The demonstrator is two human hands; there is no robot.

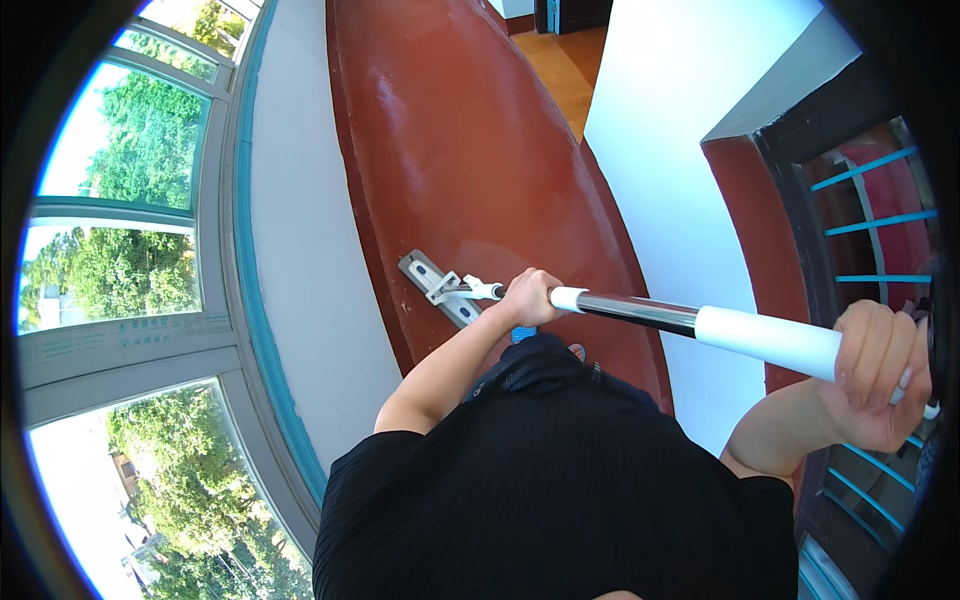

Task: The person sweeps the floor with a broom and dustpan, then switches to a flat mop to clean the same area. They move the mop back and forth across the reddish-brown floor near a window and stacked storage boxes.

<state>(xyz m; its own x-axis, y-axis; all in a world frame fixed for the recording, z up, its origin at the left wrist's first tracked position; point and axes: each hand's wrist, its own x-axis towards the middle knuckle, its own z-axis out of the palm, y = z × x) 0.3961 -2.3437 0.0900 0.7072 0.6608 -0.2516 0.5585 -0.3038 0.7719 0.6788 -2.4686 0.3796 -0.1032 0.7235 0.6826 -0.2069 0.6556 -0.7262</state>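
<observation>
A flat mop's pole (637, 311), chrome with white grip sleeves, slants across in front of my body. My left hand (531, 297) is closed around its lower part, near the white joint. Higher up, at the right, my right hand (881, 371) grips the end of the long white sleeve; a ring is on one finger. The grey and white mop head (441, 289) lies on the red floor (465, 150), close to the left wall's dark red skirting. My body hides the near side of the floor, and the mop head's lower end is partly behind my left arm.
A white wall (300, 187) with blue-edged windows (127, 142) runs along the left. On the right stand a white wall (660, 135) and a dark-framed window (870, 225) with blue bars. Past it, a doorway (562, 67) opens onto an orange-brown floor. My sandalled foot (577, 351) shows below.
</observation>
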